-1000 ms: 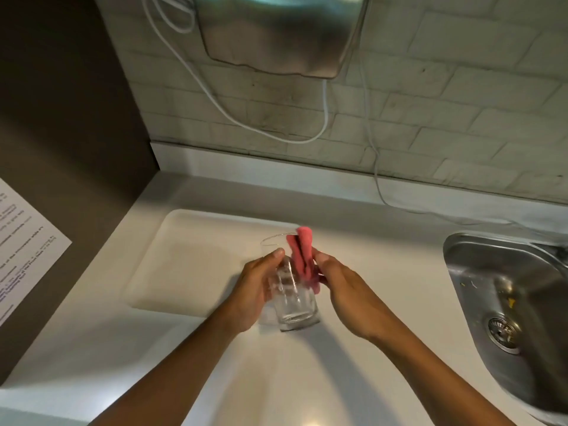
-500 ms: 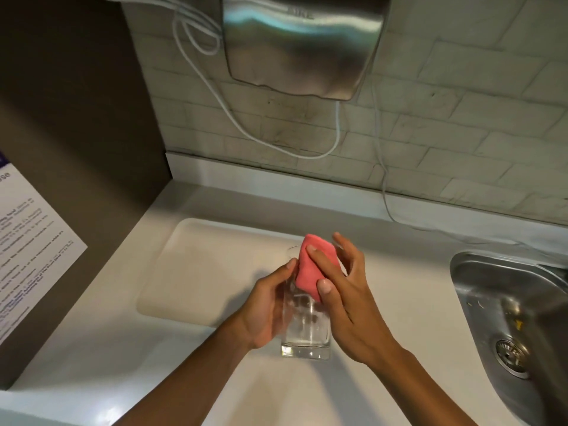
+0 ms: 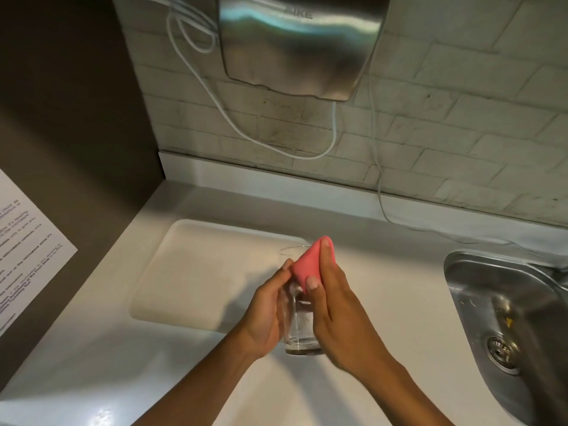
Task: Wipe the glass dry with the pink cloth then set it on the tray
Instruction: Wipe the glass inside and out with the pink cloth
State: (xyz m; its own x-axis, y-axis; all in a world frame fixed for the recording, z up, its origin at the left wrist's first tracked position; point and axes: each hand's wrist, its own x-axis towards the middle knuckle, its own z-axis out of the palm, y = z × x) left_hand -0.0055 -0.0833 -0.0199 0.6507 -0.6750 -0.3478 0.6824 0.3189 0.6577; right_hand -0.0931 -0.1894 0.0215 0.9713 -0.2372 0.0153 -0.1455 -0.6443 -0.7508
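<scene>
A clear drinking glass [image 3: 299, 330] is held upright over the white counter, just right of the cream tray [image 3: 196, 272]. My left hand [image 3: 266, 315] wraps its left side. My right hand [image 3: 335, 315] presses a folded pink cloth [image 3: 309, 261] against the glass's upper right side and rim. The cloth covers part of the rim; my fingers hide much of the glass wall. The tray has nothing on it.
A steel sink [image 3: 507, 318] with a drain lies at the right. A metal hand dryer [image 3: 302, 44] hangs on the tiled wall above, with white cables [image 3: 276, 142] drooping below it. A dark side wall with a printed sheet [image 3: 27, 247] stands at the left.
My right hand has come over the glass, closing the pink cloth against its rim and side. The left hand keeps its grip. The camera has tilted up a little.
</scene>
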